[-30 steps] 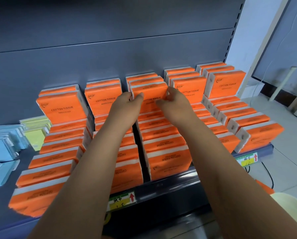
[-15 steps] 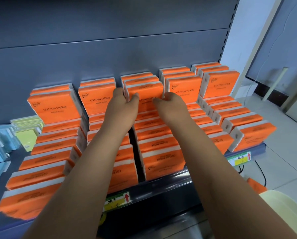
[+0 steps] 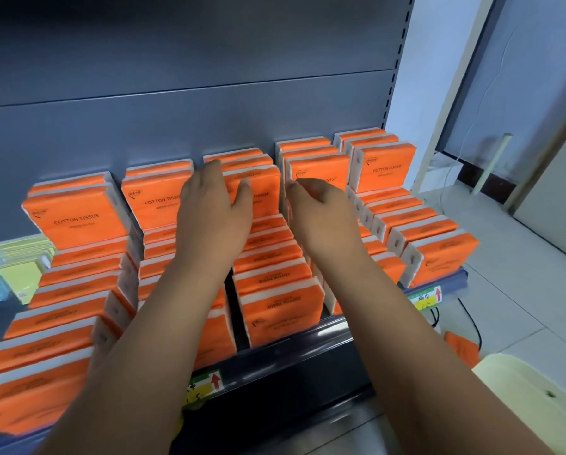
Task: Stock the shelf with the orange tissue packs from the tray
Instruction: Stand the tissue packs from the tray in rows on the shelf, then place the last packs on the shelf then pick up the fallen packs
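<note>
Half a second ago both hands pinched the upright orange tissue pack (image 3: pixel 262 192) in the middle row. Now the right hand (image 3: pixel 321 213) is off it, fingers loosely curled on nothing, while the left hand (image 3: pixel 214 208) lies nearly flat at its left edge, thumb across its face. The pack stands on the grey shelf (image 3: pixel 291 344) among rows of its kind (printed COTTON TISSUE). The price labels (image 3: pixel 206 382) carry red arrows. A cream tray (image 3: pixel 531 392) sits at lower right above the white floor tiles (image 3: pixel 521 300).

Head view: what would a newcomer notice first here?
Rows of orange tissue packs fill the grey shelf, the rear ones standing upright at the back. Both hands reach to the middle column: the left hand lies flat on its upright pack, the right hand beside it.
</note>
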Available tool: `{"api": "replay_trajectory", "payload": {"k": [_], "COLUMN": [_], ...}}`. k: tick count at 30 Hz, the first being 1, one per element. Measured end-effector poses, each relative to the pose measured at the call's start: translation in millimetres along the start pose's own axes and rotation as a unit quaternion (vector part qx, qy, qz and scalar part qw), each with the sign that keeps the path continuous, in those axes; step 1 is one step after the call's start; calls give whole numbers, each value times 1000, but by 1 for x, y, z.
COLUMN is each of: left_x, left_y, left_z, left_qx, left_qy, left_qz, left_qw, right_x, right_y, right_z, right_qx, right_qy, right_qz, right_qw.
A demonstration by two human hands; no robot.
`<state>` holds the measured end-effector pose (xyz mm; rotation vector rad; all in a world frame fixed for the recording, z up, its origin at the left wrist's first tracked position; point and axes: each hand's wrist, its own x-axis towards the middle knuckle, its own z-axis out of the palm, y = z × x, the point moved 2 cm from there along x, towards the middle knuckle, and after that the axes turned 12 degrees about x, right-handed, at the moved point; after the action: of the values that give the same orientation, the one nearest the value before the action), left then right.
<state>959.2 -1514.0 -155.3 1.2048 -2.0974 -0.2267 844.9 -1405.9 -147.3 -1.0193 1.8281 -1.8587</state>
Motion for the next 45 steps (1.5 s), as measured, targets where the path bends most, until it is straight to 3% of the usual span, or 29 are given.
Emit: {"api": "replay_trajectory", "payload": {"k": [6, 9, 13, 17, 22, 29, 32, 35, 40, 45], "left_x": [-12, -17, -38, -65, -119, -190, -207, -210, -215, -253], "left_y": [32, 54, 100, 155, 230, 297, 305, 302, 284, 251], "left_z": [-3, -1, 5, 27, 70, 180, 252, 328, 436, 506], "left_qx": [16, 21, 18, -52, -116, -189, -240, -258, -148, -32], "left_qy": [10, 3, -4, -11, -83, -274, -386, -424, -483, -578], "left_qz": [72, 97, 133, 199, 255, 257, 135, 11, 8, 33], "left_qw": [997, 995, 991, 979, 956, 907, 880, 868, 863, 815], "right_x": [-4, 0, 0, -6, -35, -43, -24, 2, 48, 69], "right_y": [-20, -28, -23, -9, 45, 165, 217, 276, 371, 451], "right_z": [-38, -68, -125, -205, -297, -393, -425, -450, -474, -461], "right_qx": [67, 58, 17, -16, -27, -84, -125, -182, -286, -353], "right_qy": [55, 82, 113, 187, 264, 299, 268, 185, 42, -86], "right_qz": [-61, -113, -110, -64, 25, 150, 195, 238, 294, 349], "right_qw": [994, 989, 987, 980, 964, 939, 935, 936, 911, 864]}}
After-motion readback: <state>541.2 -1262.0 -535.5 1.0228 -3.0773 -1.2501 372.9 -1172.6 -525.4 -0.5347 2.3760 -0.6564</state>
